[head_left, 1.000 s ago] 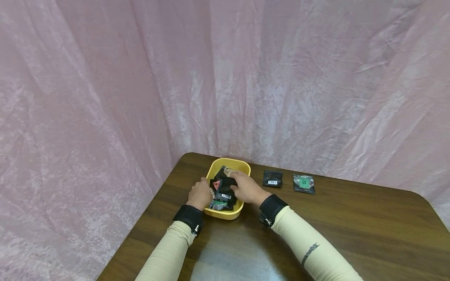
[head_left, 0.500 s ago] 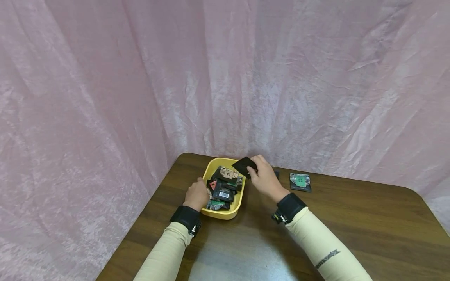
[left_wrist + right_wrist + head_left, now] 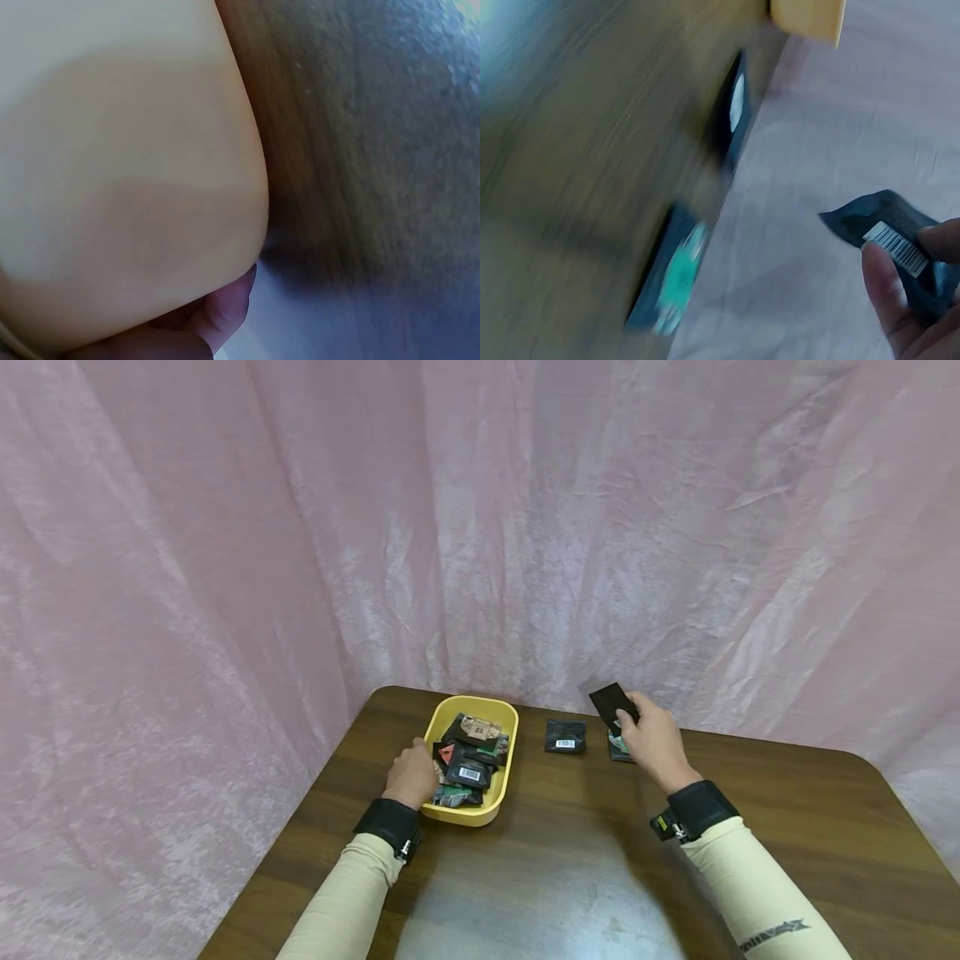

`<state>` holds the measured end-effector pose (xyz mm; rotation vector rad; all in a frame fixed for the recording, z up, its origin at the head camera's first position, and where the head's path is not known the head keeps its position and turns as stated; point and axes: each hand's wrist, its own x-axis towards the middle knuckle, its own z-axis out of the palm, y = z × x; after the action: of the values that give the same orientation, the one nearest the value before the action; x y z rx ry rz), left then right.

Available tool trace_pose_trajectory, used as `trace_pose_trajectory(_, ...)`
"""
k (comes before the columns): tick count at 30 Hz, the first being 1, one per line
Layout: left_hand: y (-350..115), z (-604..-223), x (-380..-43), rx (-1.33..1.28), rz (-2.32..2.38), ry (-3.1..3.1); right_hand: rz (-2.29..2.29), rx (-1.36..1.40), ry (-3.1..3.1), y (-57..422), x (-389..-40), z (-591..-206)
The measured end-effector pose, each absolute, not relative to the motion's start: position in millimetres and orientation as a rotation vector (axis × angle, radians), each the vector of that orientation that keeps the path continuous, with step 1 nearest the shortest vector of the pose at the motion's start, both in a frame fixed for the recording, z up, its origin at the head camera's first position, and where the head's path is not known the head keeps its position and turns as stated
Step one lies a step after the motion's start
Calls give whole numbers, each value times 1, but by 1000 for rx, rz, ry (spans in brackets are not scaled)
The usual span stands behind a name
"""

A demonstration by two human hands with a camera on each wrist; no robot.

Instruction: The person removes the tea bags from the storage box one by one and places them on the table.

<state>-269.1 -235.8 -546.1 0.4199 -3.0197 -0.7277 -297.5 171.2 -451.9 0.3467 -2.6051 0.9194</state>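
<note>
My right hand pinches a small black sachet in the air, over the back of the table. In the right wrist view the held sachet shows a barcode label between thumb and fingers. Beneath it, partly covered, lies a sachet with a green label. Left of that a black sachet lies barcode up. My left hand grips the left side of a yellow tub that holds several sachets. In the left wrist view, fingertips curl at the tub's wall.
The wooden table extends to the right and towards me. A pink velvet curtain hangs along its back and left sides, close behind the sachets.
My right hand has lifted a black sachet out of the tub and carried it right, past the black sachet to above the green-labelled one. My left hand stays at the tub.
</note>
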Motion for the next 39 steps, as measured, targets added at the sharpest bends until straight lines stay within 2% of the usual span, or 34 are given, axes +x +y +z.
trace_pose_trajectory(10,-242,-552,-269,447,-718,-3056,581,132,-2696,253,-295,-471)
trace_pose_trajectory(15,-231,-517,-251,475,-731,-3067,398,136,-2810,275,-299,-482)
trace_pose_trajectory(19,-223,-500,-240,476,-743,-3069,337,136,-2957,280,-303,-487)
trace_pose_trajectory(27,-235,-536,-263,424,-693,-3049,312,254,-3065,277,-307,-498)
trace_pose_trajectory(34,-228,-521,-256,429,-721,-3039,284,263,-3148,278,-311,-508)
trace_pose_trajectory(39,-230,-526,-257,418,-708,-3045,232,327,-3201,272,-314,-506)
